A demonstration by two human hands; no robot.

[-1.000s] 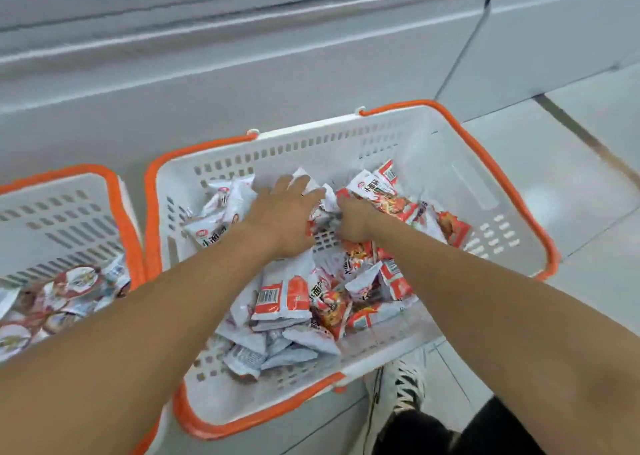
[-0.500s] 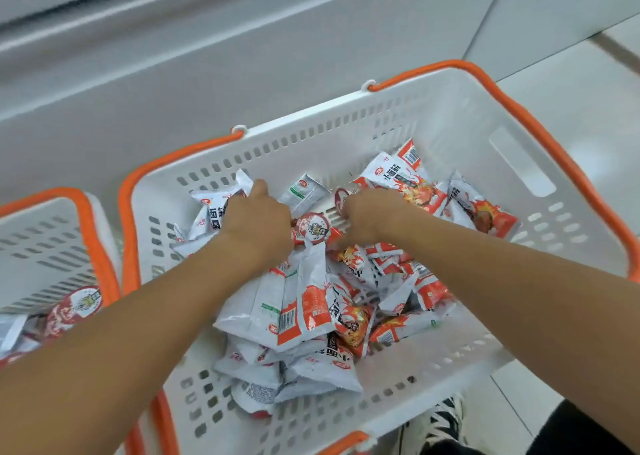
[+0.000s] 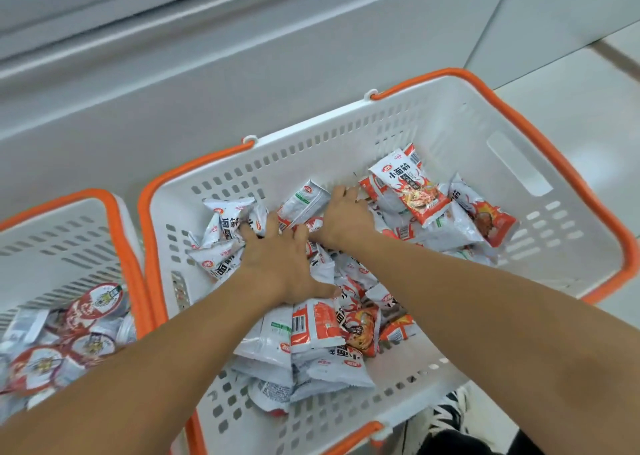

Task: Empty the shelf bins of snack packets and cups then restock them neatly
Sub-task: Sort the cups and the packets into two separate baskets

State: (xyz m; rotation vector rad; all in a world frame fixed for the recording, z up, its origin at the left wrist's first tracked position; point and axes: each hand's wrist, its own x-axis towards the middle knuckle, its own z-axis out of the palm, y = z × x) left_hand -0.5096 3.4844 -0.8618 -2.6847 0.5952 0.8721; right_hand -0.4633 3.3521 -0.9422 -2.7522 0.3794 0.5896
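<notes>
Head view: left hand (image 3: pixel 278 264) and right hand (image 3: pixel 344 217) both clutch snack packets (image 3: pixel 311 336) heaped inside the white basket (image 3: pixel 519 167), apparently gathering a bundle; next move requires lifting it toward the shelf bins.

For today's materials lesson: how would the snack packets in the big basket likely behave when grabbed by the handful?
The snack packets look crinkled and puffy, so probably soft and light. Their glossy film suggests they may slip from the left hand and right hand pressed into the pile.
</notes>
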